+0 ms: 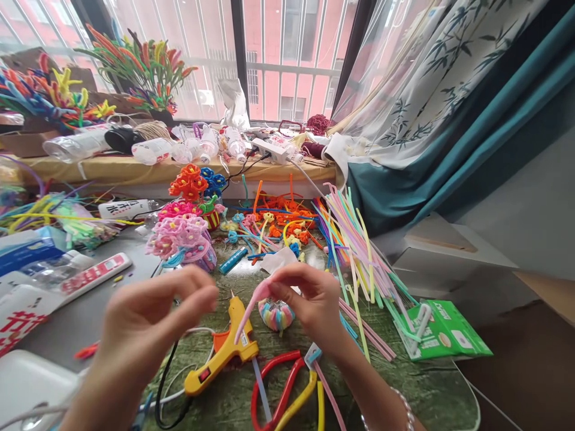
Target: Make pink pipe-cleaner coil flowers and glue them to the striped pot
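Note:
My right hand (308, 299) pinches a pink pipe cleaner (246, 317) between thumb and fingers, its free end hanging down to the left. Just beneath that hand sits a small round pastel-striped piece (276, 315), partly covered by my fingers. To the left, my left hand (164, 308) is raised with curled fingers, thumb and fingertips close together; it is slightly blurred and nothing shows in it. Between the hands lies a yellow hot glue gun (224, 353) with a glue stick in its back. Red-and-yellow-handled pliers (287, 389) rest at the front.
Pipe cleaner flowers (179, 236) stand behind my left hand. Loose pipe cleaners (354, 239) are bundled at the right, beside a green packet (449, 330). A teal lighter (233, 261) lies mid-table. Plastic bottles (153, 151) and a power strip (272, 151) line the windowsill. Cables run by the glue gun.

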Demonstrator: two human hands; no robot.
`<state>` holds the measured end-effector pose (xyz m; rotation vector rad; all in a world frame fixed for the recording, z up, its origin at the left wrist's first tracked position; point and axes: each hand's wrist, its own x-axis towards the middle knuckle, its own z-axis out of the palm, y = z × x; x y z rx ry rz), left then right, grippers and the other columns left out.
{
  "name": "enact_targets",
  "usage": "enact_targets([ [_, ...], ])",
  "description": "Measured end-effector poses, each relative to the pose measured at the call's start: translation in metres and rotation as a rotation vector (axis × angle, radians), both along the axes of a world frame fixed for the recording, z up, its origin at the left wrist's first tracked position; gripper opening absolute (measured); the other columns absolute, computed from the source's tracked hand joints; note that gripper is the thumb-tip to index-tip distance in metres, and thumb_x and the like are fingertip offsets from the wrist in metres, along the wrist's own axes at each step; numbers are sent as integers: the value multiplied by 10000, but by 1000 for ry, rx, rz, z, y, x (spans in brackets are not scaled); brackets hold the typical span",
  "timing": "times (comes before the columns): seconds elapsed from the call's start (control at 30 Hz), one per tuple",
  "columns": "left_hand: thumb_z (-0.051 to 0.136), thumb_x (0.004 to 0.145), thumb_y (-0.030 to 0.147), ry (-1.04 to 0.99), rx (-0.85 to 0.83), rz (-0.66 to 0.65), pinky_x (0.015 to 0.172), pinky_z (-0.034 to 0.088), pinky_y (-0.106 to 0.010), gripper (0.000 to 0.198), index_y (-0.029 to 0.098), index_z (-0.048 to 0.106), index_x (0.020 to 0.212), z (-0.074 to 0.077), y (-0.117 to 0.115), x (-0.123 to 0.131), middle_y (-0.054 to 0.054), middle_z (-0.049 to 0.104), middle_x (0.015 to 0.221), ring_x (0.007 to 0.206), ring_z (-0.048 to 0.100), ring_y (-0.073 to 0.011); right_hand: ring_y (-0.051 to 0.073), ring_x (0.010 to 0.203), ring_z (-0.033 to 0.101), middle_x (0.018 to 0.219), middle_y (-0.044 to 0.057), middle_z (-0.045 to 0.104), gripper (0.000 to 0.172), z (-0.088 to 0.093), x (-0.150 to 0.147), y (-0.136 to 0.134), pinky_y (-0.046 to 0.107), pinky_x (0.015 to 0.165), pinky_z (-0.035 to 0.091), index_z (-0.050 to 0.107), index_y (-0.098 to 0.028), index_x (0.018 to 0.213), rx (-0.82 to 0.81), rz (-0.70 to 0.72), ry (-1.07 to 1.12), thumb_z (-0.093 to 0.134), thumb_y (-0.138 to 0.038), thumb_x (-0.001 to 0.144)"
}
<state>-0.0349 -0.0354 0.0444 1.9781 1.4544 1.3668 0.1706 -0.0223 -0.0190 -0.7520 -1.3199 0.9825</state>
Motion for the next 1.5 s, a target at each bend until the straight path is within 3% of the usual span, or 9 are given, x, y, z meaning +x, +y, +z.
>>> enact_targets([
  [0.07,735,805,365,101,68,-106,681,533,-268,101,279,715,755,-4,4,8,13,717,827,742,664,-171,205,736,749,798,44,773,86,1,0,-1,338,719,614,733,-208,860,-8,-27,-38,749,-291,865],
  [0.17,724,849,331,236,158,-152,668,524,-235,116,289,711,956,-13,5,19,26,737,882,694,661,-137,207,742,748,808,50,779,73,1,-1,0,337,718,611,736,-202,870,5,-34,-73,745,-274,867],
  [0.3,681,898,300,289,257,-85,678,521,-227,58,289,716,943,-24,-1,27,42,767,840,665,690,-131,174,648,716,756,32,753,90,0,0,1,302,640,604,733,-197,852,19,-36,-80,761,-282,847],
  [0.47,697,884,289,246,249,-12,647,515,-209,47,299,739,904,-30,-3,28,72,789,807,622,708,-119,172,607,715,728,22,746,147,2,-2,0,278,558,600,721,-199,848,-114,57,44,773,-336,835],
  [0.6,726,854,306,124,163,11,595,513,-209,35,307,759,862,-30,-5,32,79,783,750,569,683,-120,175,610,731,707,12,753,157,2,-5,-1,286,603,632,718,-203,838,-155,95,137,787,-343,824],
  [0.77,747,814,349,-105,-73,37,581,556,-228,66,300,785,790,-28,-7,37,62,769,672,561,688,-150,184,628,748,731,18,777,162,3,-7,-1,296,629,650,722,-210,832,-157,97,149,784,-360,830],
  [0.9,776,781,349,-173,-99,13,558,572,-224,73,280,790,798,-31,-7,39,46,779,699,578,708,-161,193,636,756,722,17,779,197,6,-7,-1,304,642,658,717,-208,819,-165,84,163,796,-389,815],
  [1.2,716,861,263,40,136,57,687,541,-218,56,301,728,901,-34,-11,34,70,732,788,636,642,-118,175,666,737,755,19,745,73,4,-6,-3,279,645,610,706,-201,839,-33,-23,32,740,-260,864],
  [1.5,710,867,214,-2,85,-40,681,504,-167,98,300,706,913,-35,-11,36,102,718,806,674,632,-88,163,631,713,774,22,751,35,2,-7,-5,290,638,594,697,-213,872,54,-50,25,712,-183,882],
])
